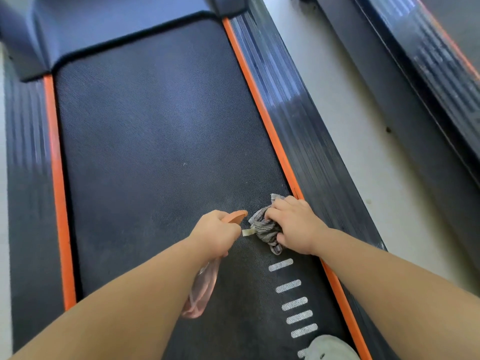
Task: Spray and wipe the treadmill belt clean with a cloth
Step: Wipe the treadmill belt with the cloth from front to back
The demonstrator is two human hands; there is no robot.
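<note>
The treadmill belt (155,120) runs away from the camera, a dark textured strip bordered on each side by an orange trim line (262,115) and, outside that, a ribbed black side rail (306,131). At the far end the belt disappears under the dark motor cover (111,24).

The right hand (293,224) presses down on a bunched grey striped cloth (265,227) at the near right part of the belt, close against the right edge where the orange trim begins. Its grip is closed over the cloth, fingers curled on top and the thumb tucked against the fabric's near side. A corner of cloth sticks out beyond the fingers toward the far end, and another fold trails toward the near end.

The left hand (215,235) is just beside the cloth, toward the middle of the belt, and its grip is wrapped tight around the neck of a spray bottle (202,289). The bottle's orange head points toward the cloth, with a pale trigger showing just below the nozzle, very near the fabric. The translucent pinkish body hangs down under the forearm over the belt.

A row of short white dashes (288,285) is printed on the belt near the right edge, on the near side of the cloth. A light-coloured shoe (330,348) stands on the near right corner of the belt. Pale floor (345,141) lies beyond the right rail, with another dark machine frame (428,61) past it.
</note>
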